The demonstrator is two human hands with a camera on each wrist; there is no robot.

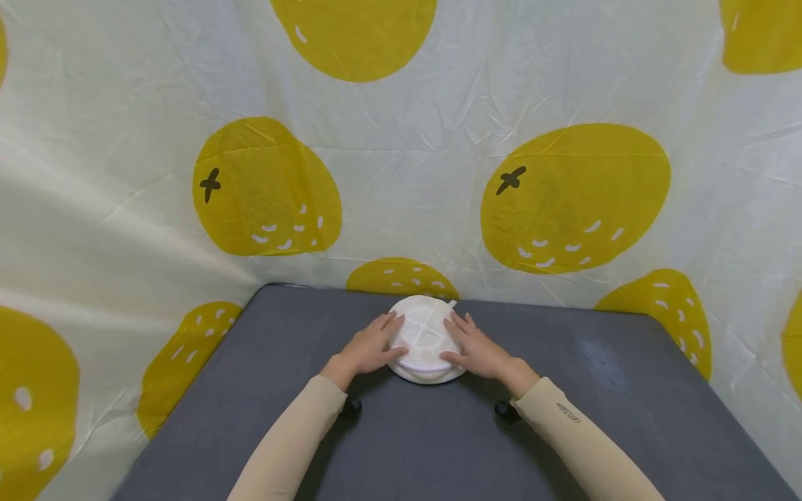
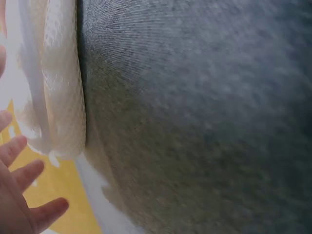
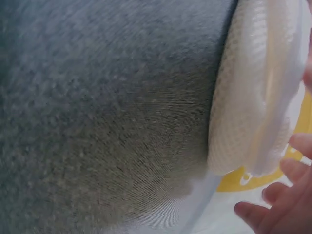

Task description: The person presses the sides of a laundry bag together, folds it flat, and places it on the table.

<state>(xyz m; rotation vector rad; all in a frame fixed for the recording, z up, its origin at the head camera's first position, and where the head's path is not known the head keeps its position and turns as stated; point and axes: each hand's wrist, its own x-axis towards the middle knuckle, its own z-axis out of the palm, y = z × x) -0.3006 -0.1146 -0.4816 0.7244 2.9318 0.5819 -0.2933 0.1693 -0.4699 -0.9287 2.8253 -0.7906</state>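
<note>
A round white mesh laundry bag point(image 1: 427, 332) lies on the grey table toward its far edge, with a small white tab at its upper right. My left hand point(image 1: 370, 346) has its fingers spread over the bag's left side, and my right hand point(image 1: 481, 350) mirrors it on the right. Fingers and thumbs stay fairly straight, with the tips at the bag's top and rim. From the side, the left wrist view shows the bag's rounded mesh edge point(image 2: 66, 87) low on the table. The right wrist view shows the same thick padded edge point(image 3: 239, 97) near the spread fingers point(image 3: 292, 170).
The dark grey table point(image 1: 426, 445) extends around the bag on all sides. Behind it hangs a white curtain point(image 1: 407, 188) printed with large yellow fruit. Black wrist devices point(image 1: 506, 412) sit below both wrists.
</note>
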